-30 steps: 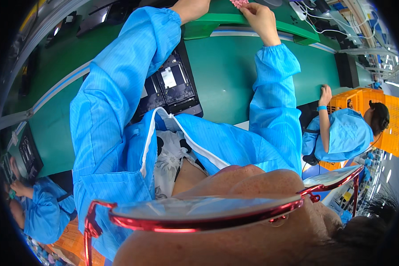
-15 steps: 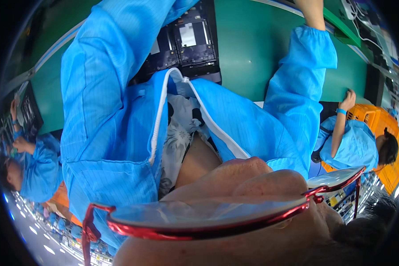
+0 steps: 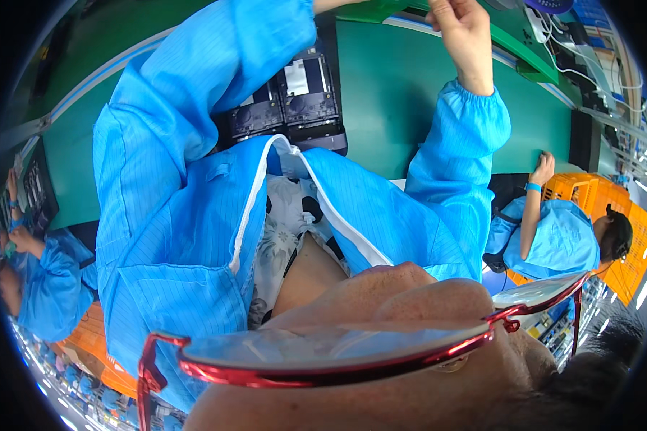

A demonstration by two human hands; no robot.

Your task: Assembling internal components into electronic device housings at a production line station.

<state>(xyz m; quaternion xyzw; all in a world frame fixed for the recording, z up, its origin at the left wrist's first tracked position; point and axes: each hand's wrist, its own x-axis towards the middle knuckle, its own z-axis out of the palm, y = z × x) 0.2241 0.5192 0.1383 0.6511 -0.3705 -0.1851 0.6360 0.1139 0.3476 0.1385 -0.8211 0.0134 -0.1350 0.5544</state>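
At the upper edge, my right hand (image 3: 469, 44) is raised above the green work surface (image 3: 381, 93). Its thumb and fingers are pressed together; whatever may be between them is too small or cut off to tell. My left arm, in a blue sleeve (image 3: 216, 65), reaches up and across to the right. Only a strip of left wrist shows at the top edge, so its fingers are out of sight. Below that sleeve lies a black tray (image 3: 326, 138) with dark, phone-like device housings (image 3: 309, 97) in it. One housing bears a pale rectangle (image 3: 295, 77).
A green ledge (image 3: 514, 50) runs along the far side, with white cables (image 3: 562, 61) beyond it. To the right, a co-worker (image 3: 553, 233) in blue sits by orange crates (image 3: 579, 188). Another co-worker (image 3: 54, 284) is at the left.
My right hand has come down and left, so its fingers now show. My left forearm has swung right, baring a bit of wrist. The tray appears lower in view.
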